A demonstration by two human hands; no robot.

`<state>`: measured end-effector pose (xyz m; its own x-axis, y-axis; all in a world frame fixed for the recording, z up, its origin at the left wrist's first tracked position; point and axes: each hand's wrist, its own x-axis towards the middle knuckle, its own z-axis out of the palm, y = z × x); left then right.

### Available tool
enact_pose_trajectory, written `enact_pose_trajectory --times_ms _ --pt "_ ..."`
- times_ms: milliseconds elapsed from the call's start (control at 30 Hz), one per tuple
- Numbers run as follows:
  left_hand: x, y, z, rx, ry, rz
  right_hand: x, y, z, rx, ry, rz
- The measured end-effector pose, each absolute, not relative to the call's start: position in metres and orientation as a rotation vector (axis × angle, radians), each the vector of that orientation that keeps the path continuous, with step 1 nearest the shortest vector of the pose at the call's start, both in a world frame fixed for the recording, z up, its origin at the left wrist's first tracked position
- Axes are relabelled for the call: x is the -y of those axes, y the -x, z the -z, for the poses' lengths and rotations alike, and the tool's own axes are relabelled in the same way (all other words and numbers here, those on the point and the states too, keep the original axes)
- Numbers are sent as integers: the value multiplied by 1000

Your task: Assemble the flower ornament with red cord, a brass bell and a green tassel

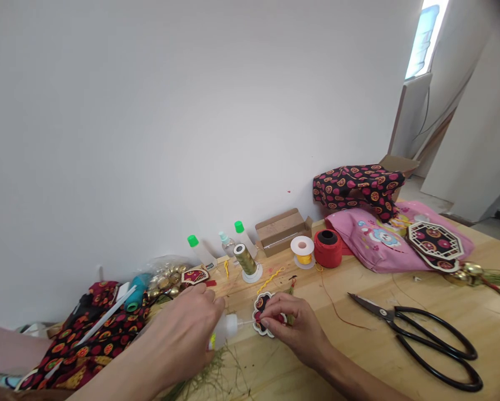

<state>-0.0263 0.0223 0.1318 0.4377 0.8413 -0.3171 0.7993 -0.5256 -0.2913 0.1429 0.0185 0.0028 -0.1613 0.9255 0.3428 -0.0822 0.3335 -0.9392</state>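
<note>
My left hand [191,328] is wrapped round a white squeeze bottle [230,326], tipped on its side with its thin nozzle pointing right. The nozzle tip reaches a small flower-shaped ornament [260,303] with a pale scalloped edge and dark patterned fabric. Thumb and fingers of my right hand [295,323] are closed on the ornament and cover part of it. Behind that hand, a green tassel [292,287] partly shows. Green tassel threads [220,365] lie on the table below the bottle.
Black-handled scissors [417,334] lie at right. Along the wall stand green-capped bottles [200,253], a gold thread spool [245,262], a cardboard box [283,231], yellow thread [303,253] and a red spool [328,249]. A pink bag [371,239] and patterned fabric [108,328] flank the table [317,362].
</note>
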Motion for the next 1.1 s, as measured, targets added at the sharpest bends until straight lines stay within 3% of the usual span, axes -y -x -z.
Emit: enact_pose_trajectory --times_ms 1100 --pt "-23 26 -133 1442 2630 -674 -20 -142 2 1453 811 -1117"
